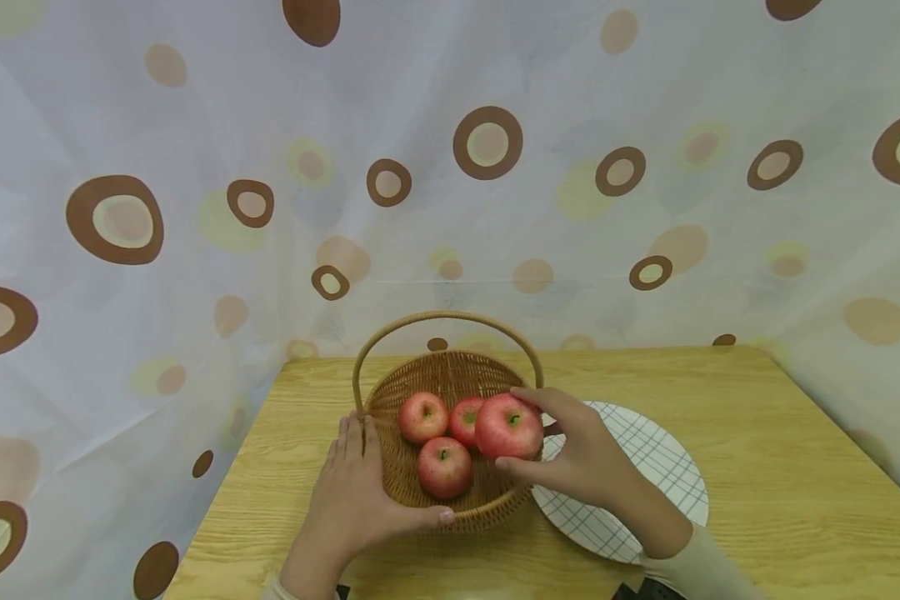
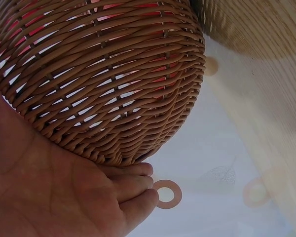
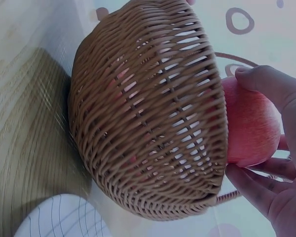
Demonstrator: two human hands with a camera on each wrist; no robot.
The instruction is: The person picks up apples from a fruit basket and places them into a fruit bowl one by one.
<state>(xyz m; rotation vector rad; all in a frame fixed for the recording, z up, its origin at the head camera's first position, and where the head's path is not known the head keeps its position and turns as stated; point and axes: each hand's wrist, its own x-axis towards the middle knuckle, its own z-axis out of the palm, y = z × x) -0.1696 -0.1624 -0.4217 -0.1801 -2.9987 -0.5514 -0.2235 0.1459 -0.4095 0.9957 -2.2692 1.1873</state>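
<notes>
A brown wicker basket point(image 1: 487, 510) with an arched handle holds several red apples, among them a front apple point(image 1: 445, 467), a left apple point(image 1: 422, 417) and a partly covered apple point(image 1: 463, 419). My right hand point(image 1: 581, 450) grips another apple point(image 1: 508, 427) between thumb and fingers at the basket's right rim; in the right wrist view this apple point(image 3: 250, 123) shows just past the rim. On the left side, my left hand point(image 1: 360, 492) rests against the rim with fingers extended and thumb spread along the front. The left wrist view shows its palm point(image 2: 44, 192) beside the woven wall point(image 2: 113, 89).
A white plate point(image 1: 667, 492) with a grid of lines lies right of the basket, partly under my right forearm. The wooden table point(image 1: 780, 467) reaches back to a patterned curtain point(image 1: 540, 75), which also hangs along both sides.
</notes>
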